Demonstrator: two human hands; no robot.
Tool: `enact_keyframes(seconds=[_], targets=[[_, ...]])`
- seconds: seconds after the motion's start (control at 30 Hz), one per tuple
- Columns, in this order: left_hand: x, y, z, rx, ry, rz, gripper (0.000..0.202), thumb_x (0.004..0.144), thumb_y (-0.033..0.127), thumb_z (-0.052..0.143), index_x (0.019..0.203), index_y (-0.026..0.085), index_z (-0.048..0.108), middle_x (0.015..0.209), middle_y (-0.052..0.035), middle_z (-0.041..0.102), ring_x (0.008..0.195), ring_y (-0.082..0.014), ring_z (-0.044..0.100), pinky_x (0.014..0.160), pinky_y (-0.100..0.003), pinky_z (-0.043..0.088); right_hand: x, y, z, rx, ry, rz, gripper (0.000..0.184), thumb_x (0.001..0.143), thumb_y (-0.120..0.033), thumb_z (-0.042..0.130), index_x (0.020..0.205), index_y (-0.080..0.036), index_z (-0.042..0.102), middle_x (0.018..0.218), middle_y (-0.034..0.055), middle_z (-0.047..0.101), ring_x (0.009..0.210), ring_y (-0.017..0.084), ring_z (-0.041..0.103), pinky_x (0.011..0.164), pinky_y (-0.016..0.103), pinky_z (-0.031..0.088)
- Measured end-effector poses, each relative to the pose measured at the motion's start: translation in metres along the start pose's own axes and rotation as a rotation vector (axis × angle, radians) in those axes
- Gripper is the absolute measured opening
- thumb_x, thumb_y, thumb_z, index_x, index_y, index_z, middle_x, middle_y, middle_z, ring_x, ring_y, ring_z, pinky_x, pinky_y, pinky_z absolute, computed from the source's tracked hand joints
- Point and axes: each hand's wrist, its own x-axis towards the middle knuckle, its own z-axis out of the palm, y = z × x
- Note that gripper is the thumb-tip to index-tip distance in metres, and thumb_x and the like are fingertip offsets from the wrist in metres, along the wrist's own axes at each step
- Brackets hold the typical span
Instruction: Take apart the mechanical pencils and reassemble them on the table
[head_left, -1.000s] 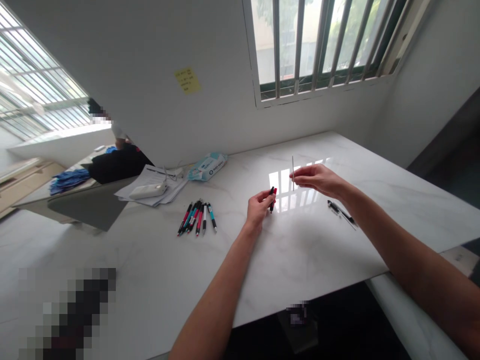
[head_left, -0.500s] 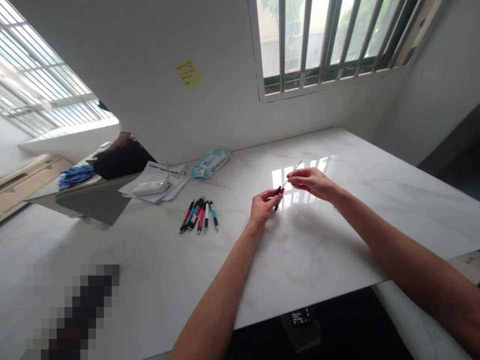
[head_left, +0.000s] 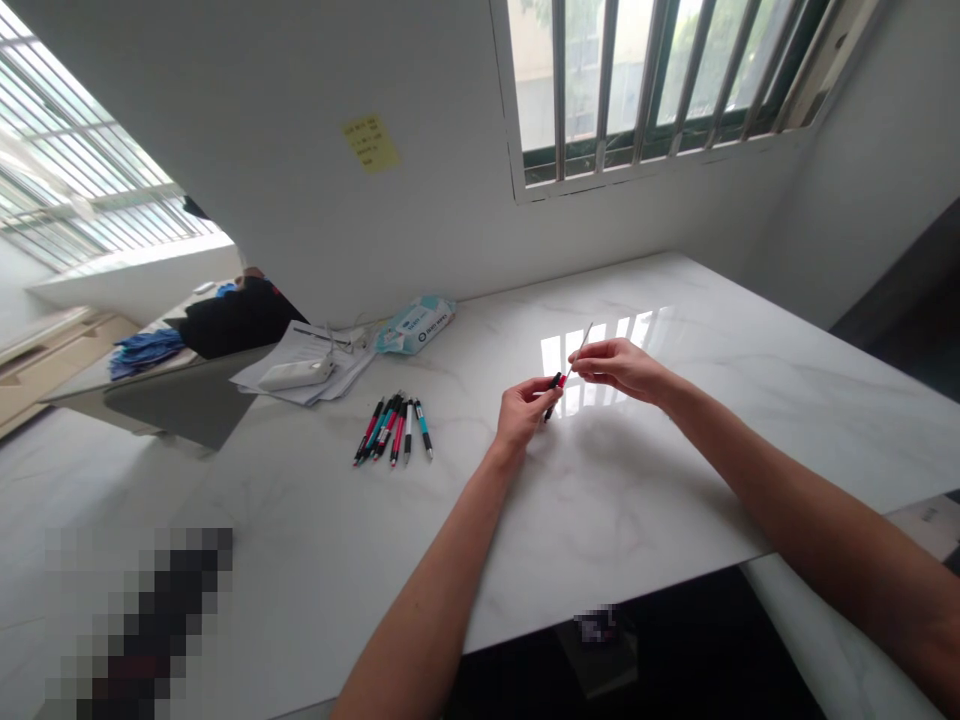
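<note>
My left hand [head_left: 519, 415] is closed around pen parts, a black piece and a red piece [head_left: 562, 381] that stick up side by side past the thumb. A dark pen end [head_left: 549, 411] shows below its fingers. In my right hand [head_left: 619, 366], thumb and fingertips pinch a thin pen refill [head_left: 587, 332]. The refill stands tilted, its upper end rising above the fingers. Its lower end meets or lies very near the red piece; I cannot tell whether it is inside. Both hands are above the white marbled table [head_left: 600, 510].
Several red, blue, black and white pens [head_left: 391, 430] lie left of my hands. Behind them are a wipes pack [head_left: 416, 324], papers [head_left: 307, 390] and a white device [head_left: 297, 374]. A yellow note [head_left: 371, 143] sticks to the wall. The near table edge crosses below my forearms.
My right hand has come slightly closer to my left, and the refill stands a little steeper. The whole view has shifted slightly. Both hands keep their holds.
</note>
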Motion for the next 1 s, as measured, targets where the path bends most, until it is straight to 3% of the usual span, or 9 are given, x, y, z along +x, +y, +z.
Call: enact_keyframes(seconds=[0.27,0.43,0.63,0.87,1.0], targets=[[0.001,-0.003,-0.001,0.016,-0.014,0.003,0.046,0.067,0.046,0.091,0.101,0.015,0.084,0.076,-0.0055,0.071,0.069,-0.0139,0.056,0.061,-0.026,0.037,0.000,0.000,-0.006,0.020,0.020,-0.032,0.038,0.065,-0.041,0.096,0.092,-0.018,0.084,0.100,0.0084,0.075,0.083,0.014,0.063,0.086,0.034,0.054],[0.000,0.000,0.000,0.021,-0.015,0.012,0.044,0.067,0.046,0.092,0.098,0.016,0.084,0.076,-0.0050,0.071,0.069,-0.0139,0.056,0.062,-0.026,0.038,0.000,0.006,0.003,-0.067,-0.017,-0.003,0.037,0.064,-0.043,0.094,0.088,-0.018,0.084,0.105,0.0096,0.077,0.086,0.017,0.067,0.088,0.036,0.055],[0.001,0.002,0.000,-0.060,-0.027,0.036,0.042,0.065,0.044,0.093,0.095,0.016,0.084,0.082,-0.0058,0.074,0.074,-0.0147,0.060,0.073,-0.029,0.045,-0.001,0.008,0.010,-0.200,-0.005,-0.145,0.036,0.068,-0.046,0.091,0.092,-0.020,0.084,0.104,0.0088,0.081,0.098,0.025,0.073,0.095,0.041,0.056],[0.001,0.002,-0.001,-0.106,-0.027,0.001,0.042,0.064,0.041,0.095,0.097,0.017,0.084,0.085,-0.0053,0.074,0.077,-0.0142,0.061,0.077,-0.029,0.047,0.004,0.018,0.004,-0.418,0.070,-0.213,0.033,0.073,-0.045,0.088,0.095,-0.021,0.081,0.095,0.0070,0.081,0.092,0.025,0.075,0.087,0.040,0.059],[0.004,0.002,-0.006,-0.180,-0.004,-0.029,0.041,0.066,0.039,0.094,0.101,0.019,0.084,0.090,-0.0056,0.075,0.076,-0.0127,0.060,0.076,-0.029,0.047,0.009,0.021,-0.003,-0.358,0.116,-0.189,0.037,0.071,-0.047,0.089,0.095,-0.020,0.080,0.091,0.0067,0.080,0.081,0.021,0.073,0.082,0.039,0.059]])
